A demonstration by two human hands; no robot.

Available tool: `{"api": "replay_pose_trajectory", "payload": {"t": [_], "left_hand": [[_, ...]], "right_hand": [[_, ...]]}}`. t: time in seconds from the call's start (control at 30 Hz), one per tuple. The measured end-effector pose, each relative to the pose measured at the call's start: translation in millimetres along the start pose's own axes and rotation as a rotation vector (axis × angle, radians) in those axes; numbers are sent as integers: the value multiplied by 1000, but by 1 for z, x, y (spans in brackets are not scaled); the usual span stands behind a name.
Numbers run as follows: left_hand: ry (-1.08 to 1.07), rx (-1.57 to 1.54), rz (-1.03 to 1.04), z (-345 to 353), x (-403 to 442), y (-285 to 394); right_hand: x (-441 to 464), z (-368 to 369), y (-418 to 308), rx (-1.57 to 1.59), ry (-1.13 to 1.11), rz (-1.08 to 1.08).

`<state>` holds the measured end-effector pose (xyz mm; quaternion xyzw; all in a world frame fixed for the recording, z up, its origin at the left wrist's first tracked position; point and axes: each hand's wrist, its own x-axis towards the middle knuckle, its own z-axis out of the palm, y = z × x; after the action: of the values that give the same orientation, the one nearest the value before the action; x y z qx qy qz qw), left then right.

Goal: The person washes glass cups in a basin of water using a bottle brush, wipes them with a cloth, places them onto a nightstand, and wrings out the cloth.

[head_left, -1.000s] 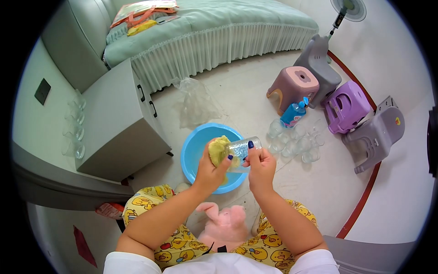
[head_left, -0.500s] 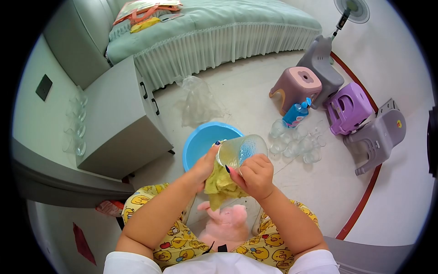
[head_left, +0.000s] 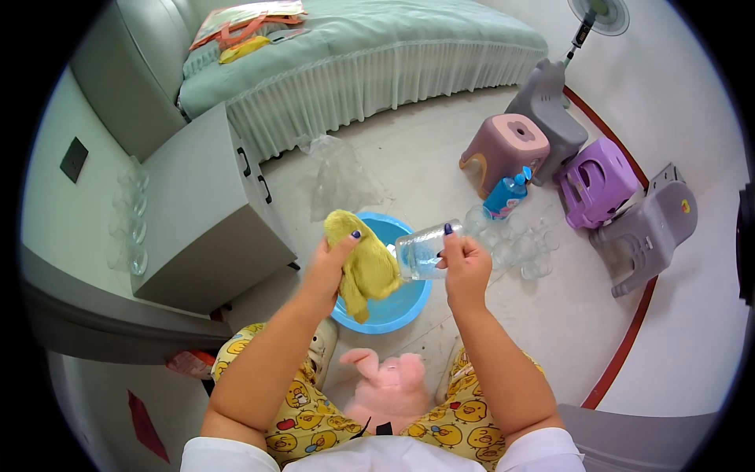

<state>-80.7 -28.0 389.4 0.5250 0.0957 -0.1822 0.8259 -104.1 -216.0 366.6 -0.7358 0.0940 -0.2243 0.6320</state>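
Observation:
My left hand grips a yellow-green cloth, which hangs down over the left part of a blue basin. In my right hand is a clear textured glass, tilted on its side, its rim or base end held by the fingers. The glass's left end lies close to the cloth; whether they touch I cannot tell. Both hands are above the basin, which stands on the floor. A pink plush toy sits between my legs.
Several clear glasses stand on the floor at right, beside a blue pump bottle. Stools, one pink-topped, line the right wall. More glasses stand on a grey cabinet. A plastic bag lies behind the basin.
The cloth has come away from around the glass and moved up and left with my left hand. My right hand has shifted slightly up with the glass, now tilted more level.

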Motion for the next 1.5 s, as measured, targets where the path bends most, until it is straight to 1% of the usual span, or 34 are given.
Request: {"api": "replay_pose_trajectory", "payload": {"t": [0.07, 0.1, 0.2, 0.23, 0.27, 0.3, 0.33, 0.4, 0.43, 0.5, 0.6, 0.67, 0.7, 0.73, 0.77, 0.8, 0.87, 0.9, 0.97, 1.2, 1.27, 1.3, 1.37, 1.4, 1.47, 1.5], "left_hand": [[1, 54, 95, -3, -1, 4], [4, 53, 96, -6, 0, 5], [-15, -4, 74, -16, 9, 6], [-17, -98, 41, -18, 12, 6], [-20, -191, 8, -19, 14, 6], [-19, -192, 8, -21, 15, 4], [-53, -234, -6, -23, 17, 2], [-88, -276, -18, -24, 17, 1], [-81, -278, -33, -22, 16, 1], [-73, -281, -49, -18, 14, -2], [-63, -197, -30, -8, 8, -7], [-56, -17, -8, 2, -1, -10], [-56, -17, -9, 4, -3, -13], [-110, -29, 2, 5, -4, -15], [-163, -42, 12, 6, -5, -17], [-164, -42, 11, 8, -7, -17], [-327, -57, 78, 11, -11, -15], [-327, -56, 78, 12, -11, -16], [-380, -281, 27, 12, -11, -17], [-474, -269, 35, 7, -9, -17], [-458, -42, 121, 6, -8, -20], [-457, -42, 120, 7, -9, -20], [-386, 104, 218, 11, -10, -20], [-386, 104, 219, 10, -8, -25], [-349, 369, 467, 4, -2, -39], [-349, 369, 467, 3, -2, -43]], "right_hand": [[5, -2, 0, 375, 71, 348], [5, -3, 0, 375, 68, 349], [5, -5, 0, 495, 114, 495], [5, -6, -1, 494, 113, 496], [5, -6, -3, 553, 117, 561], [5, -6, -3, 612, 121, 625], [5, -7, -2, 612, 121, 626], [5, -9, 3, 750, 80, 775], [4, -9, 2, 750, 80, 775], [3, -8, 0, 862, 32, 847], [2, -6, -1, 933, -24, 874], [1, -4, 3, 971, -45, 884], [1, -4, 5, 1010, -65, 891], [0, -3, 5, 1009, -64, 890], [0, -3, 6, 985, -82, 888], [-1, -3, 6, 961, -100, 886], [-3, -1, 10, 938, -86, 888], [-4, 0, 11, 915, -73, 891], [-4, 0, 12, 917, -62, 893], [-4, 1, 11, 888, -50, 898], [-5, 1, 6, 841, -46, 872], [-6, 1, 3, 795, -43, 847], [-8, 1, 0, 751, -38, 816], [-9, 1, -1, 708, -32, 783], [-10, 2, -2, 669, -24, 771], [-12, 2, -2, 631, -14, 760]]}}
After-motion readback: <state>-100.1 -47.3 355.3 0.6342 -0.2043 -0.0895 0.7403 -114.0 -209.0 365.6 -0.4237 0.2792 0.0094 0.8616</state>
